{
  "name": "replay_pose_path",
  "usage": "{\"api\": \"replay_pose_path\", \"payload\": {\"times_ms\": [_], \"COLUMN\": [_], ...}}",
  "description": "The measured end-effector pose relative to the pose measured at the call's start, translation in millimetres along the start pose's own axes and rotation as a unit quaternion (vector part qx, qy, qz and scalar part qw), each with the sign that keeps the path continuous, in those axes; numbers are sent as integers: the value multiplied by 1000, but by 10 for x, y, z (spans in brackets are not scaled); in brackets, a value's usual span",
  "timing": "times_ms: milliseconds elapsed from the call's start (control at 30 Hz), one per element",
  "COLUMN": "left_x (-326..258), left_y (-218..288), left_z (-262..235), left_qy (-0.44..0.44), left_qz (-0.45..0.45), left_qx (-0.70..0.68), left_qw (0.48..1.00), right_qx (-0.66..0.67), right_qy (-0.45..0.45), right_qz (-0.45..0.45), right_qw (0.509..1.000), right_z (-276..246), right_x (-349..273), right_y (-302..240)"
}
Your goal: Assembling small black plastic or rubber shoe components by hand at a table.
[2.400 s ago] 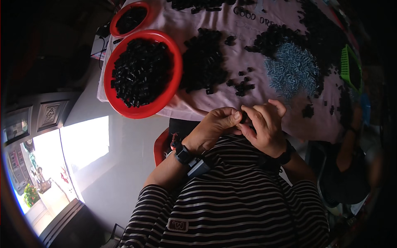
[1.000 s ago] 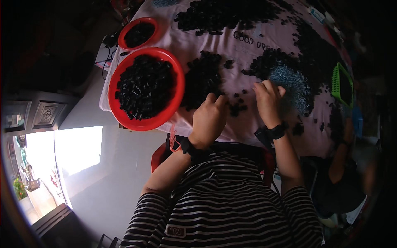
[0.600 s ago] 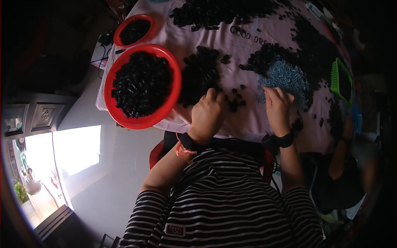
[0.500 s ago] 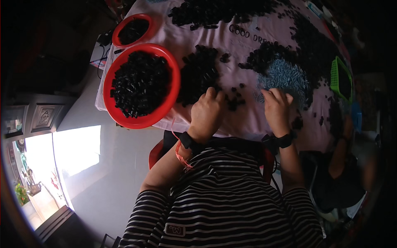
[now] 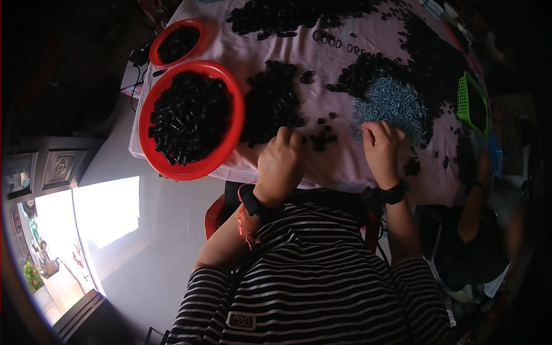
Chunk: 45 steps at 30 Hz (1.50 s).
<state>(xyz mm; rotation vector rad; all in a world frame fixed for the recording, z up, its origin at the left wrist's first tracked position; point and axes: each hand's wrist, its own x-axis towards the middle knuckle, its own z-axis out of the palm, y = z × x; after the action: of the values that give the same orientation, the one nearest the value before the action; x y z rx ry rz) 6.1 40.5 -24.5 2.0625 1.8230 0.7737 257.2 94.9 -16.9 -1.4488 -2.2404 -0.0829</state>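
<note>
My left hand (image 5: 280, 167) is closed at the near edge of a heap of small black plastic pieces (image 5: 270, 106); what its fingers hold, if anything, is hidden. To its right lie a few loose black pieces (image 5: 322, 141) on the pink cloth. My right hand (image 5: 382, 146) is at the near side of a pile of small silvery-blue screws (image 5: 391, 103). Its thumb and index finger are curled together, and anything between them is too small to make out. Dark bands circle both wrists, and a reddish string hangs from the left one.
A large red basin (image 5: 233, 135) full of black pieces stands at left, with a smaller red bowl (image 5: 199, 43) behind it. More black pieces (image 5: 287, 16) spread across the far and right parts of the cloth. A green basket (image 5: 463, 103) and another person's arm (image 5: 472, 213) are at right.
My left hand has shifted slightly left and toward me. My right hand stays by the screws, its fingers drawn a little closer together. The view has moved slightly.
</note>
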Motion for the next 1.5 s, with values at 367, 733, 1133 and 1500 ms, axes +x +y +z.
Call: {"api": "replay_pose_path", "payload": {"times_ms": [367,733,1133,1500], "left_x": [28,42,-227,-268], "left_y": [-8,-18,-30,76], "left_z": [53,114,-247,-361], "left_qy": [-11,-12,-198,-239], "left_qz": [-16,-18,-224,-228], "left_qx": [-18,-7,-642,-708], "left_qw": [1000,1000,706,624], "right_qx": [20,15,149,275], "right_qy": [-18,-35,-43,-71], "right_qz": [9,-56,22,-46], "right_qw": [1000,998,988,958], "right_z": [64,-1,-235,-579], "right_x": [217,175,155,128], "right_y": [91,-9,-101,-942]}}
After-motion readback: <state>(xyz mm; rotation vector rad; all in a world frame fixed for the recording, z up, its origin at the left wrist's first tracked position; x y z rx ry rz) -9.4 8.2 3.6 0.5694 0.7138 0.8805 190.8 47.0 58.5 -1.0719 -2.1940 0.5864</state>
